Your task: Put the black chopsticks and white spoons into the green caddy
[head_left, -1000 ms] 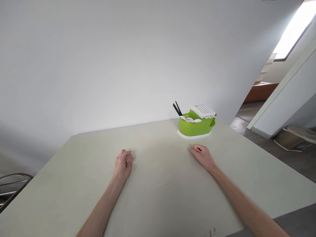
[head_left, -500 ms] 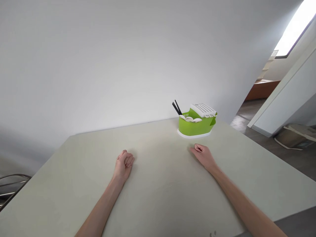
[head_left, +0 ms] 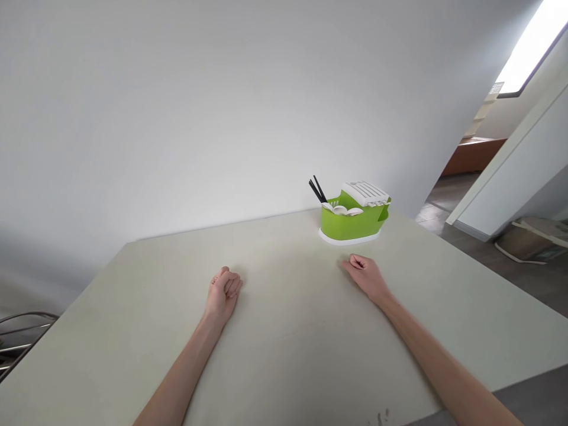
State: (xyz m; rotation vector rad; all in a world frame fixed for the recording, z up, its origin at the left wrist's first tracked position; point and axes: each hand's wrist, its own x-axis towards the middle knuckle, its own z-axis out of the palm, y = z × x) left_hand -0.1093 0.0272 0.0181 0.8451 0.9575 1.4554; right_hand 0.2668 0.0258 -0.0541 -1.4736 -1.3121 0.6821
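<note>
My left hand (head_left: 224, 291) is curled into a fist and rests on the pale table (head_left: 284, 343), left of the middle. On the right, my right hand (head_left: 367, 277) is also a loose fist on the tabletop, with nothing seen in it. Just beyond that hand stands a green utensil holder (head_left: 350, 226) on a white base, apart from the fingers. Black chopsticks (head_left: 317, 190) lean out of its left end. White spoons (head_left: 340, 210) lie at its front rim, and a white slotted cover (head_left: 364, 193) sits over its right part.
A plain light wall (head_left: 222, 118) rises behind the table's far edge. Dark metal rails (head_left: 26, 337) show beyond the left edge. Past the right edge are a grey floor (head_left: 457, 195), a white partition (head_left: 510, 160) and a bag-like item (head_left: 530, 239), partly cut off.
Both fists stay in place on the table. The view has shifted very slightly, so the holder appears a little higher.
</note>
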